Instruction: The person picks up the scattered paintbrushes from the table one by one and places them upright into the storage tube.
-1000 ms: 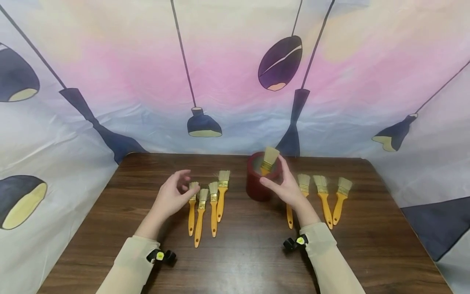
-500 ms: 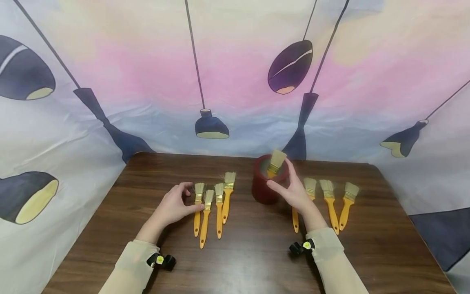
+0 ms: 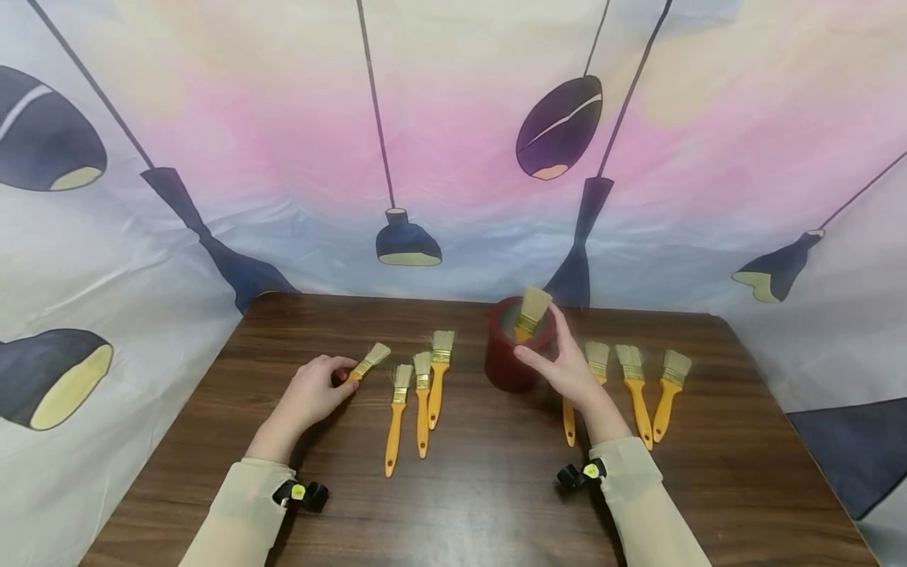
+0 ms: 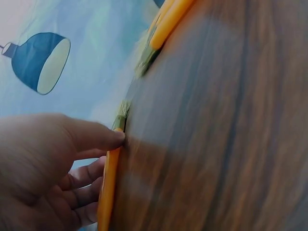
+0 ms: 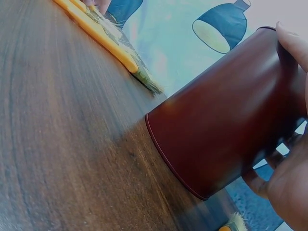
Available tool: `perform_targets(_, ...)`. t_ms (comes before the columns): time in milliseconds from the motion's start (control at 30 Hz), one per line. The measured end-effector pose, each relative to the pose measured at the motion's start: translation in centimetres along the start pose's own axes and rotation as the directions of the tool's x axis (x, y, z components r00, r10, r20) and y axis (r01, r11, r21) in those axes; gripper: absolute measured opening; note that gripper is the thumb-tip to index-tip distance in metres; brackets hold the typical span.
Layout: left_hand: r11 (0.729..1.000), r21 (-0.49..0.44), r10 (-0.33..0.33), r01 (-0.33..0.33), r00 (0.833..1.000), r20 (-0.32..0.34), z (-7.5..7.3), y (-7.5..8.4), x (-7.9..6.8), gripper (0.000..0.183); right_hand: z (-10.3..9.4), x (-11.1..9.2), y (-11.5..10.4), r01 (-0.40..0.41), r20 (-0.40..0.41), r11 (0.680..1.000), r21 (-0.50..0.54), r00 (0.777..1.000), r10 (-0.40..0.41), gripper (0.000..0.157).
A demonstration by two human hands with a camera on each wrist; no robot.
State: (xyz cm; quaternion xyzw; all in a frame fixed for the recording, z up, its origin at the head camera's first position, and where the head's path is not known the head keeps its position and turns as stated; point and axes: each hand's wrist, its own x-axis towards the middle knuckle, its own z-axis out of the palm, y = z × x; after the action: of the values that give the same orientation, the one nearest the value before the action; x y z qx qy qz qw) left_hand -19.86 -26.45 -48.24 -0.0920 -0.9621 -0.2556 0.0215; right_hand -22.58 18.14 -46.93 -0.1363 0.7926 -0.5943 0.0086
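Note:
My left hand (image 3: 312, 391) pinches a paintbrush (image 3: 370, 361) between thumb and fingers, close to its metal band. The yellow handle (image 4: 110, 180) runs down past the fingers in the left wrist view, and its bristles point away to the right in the head view. With thumb and fingers around its upper right side, my right hand (image 3: 567, 364) holds a dark red cylindrical holder (image 3: 506, 364) that stands upright on the table. Another paintbrush (image 3: 533, 308) leans inside the holder, bristles up; the lower part of its handle is hidden.
Between the hands lie several paintbrushes, the nearest one (image 3: 394, 421) with bristles pointing away. More paintbrushes, one of them (image 3: 635, 394) beside the right forearm, lie to the right. A printed cloth (image 3: 453, 142) hangs behind the brown wooden table (image 3: 468, 504).
My left hand has come down on the leftmost paintbrush, taken hold of it and shifted it left, turning it aslant. The right hand stays on the holder. The head view has shifted slightly.

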Motion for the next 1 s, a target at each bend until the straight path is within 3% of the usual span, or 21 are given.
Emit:
perform_targets(100, 1.0, -0.01, -0.029, 0.029, 1.0, -0.01, -0.2, -0.5, 0.1, 0.026, 0.0, 0.0, 0.0, 0.002, -0.002, 1.0, 0.006, 1.0, -0.002, 0.099)
perform_targets(267, 0.992, -0.102, -0.083, 0.076, 0.995, -0.059, -0.3, -0.8, 0.1, 0.022, 0.0, 0.0, 0.2, 0.022, 0.003, 0.999, 0.028, 1.0, -0.022, 0.099)
perform_targets(467, 0.958, -0.287, -0.071, 0.01, 0.976, -0.204, -0.6, -0.2, 0.4, 0.024, 0.0, 0.1, 0.2, 0.044, 0.009, 0.998, 0.044, 0.999, -0.044, 0.098)
perform_targets(600, 0.87, -0.489, -0.088, -0.056, 0.96, -0.267, -0.8, 1.2, 1.1, 0.028, 0.0, 0.2, 0.1, 0.05, 0.006, 0.998, 0.039, 0.999, -0.051, 0.098)
perform_targets(767, 0.738, -0.667, -0.114, -0.103, 0.955, -0.273, -0.9, 3.5, 2.0, 0.035, 0.1, 0.2, 0.2, 0.055, 0.014, 0.998, 0.035, 0.998, -0.055, 0.099)
perform_targets(900, 0.681, -0.715, -0.108, -0.156, 0.945, -0.308, -0.8, 5.4, 3.3, 0.032, 0.1, 0.1, 0.3, 0.044, 0.011, 0.998, 0.038, 0.999, -0.045, 0.099)
perform_targets(1000, 0.667, -0.72, -0.103, -0.192, 0.933, -0.344, -0.7, 6.8, 4.3, 0.031, 0.0, 0.1, 0.2, 0.04, 0.007, 0.998, 0.04, 0.999, -0.041, 0.099)
